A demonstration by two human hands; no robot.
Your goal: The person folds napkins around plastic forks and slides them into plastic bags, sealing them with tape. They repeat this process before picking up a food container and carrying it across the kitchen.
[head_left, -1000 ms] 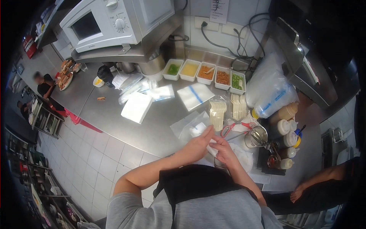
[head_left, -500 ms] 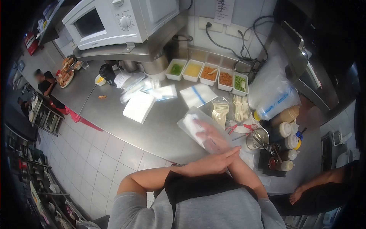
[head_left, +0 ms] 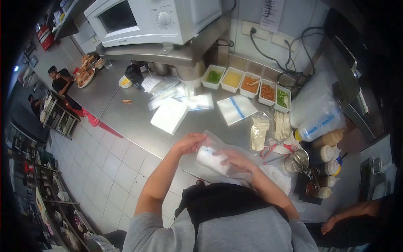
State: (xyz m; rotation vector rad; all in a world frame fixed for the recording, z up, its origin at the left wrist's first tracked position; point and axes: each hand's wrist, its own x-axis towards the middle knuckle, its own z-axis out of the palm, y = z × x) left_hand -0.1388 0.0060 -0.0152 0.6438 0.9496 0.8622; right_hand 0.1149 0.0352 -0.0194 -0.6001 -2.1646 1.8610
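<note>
Left hand [head_left: 191,143] moved onto one bag [head_left: 219,142], right hand [head_left: 240,160] inside; five tubs [head_left: 250,85].

The bundle [head_left: 212,159] lies inside the bag [head_left: 217,142], left of the cutlery [head_left: 259,132].

Above the steel counter [head_left: 130,115], you have a white microwave [head_left: 142,25] on a metal shelf [head_left: 168,53].
Along the wall, you see five white tubs [head_left: 247,93] of food, the leftmost holding green leaves; squeeze bottles [head_left: 326,153] stand close together to your right, while a heaped plate [head_left: 89,81] sits far left, beyond a black cup [head_left: 134,75] and a small bowl [head_left: 126,86] with yellow contents.
</note>
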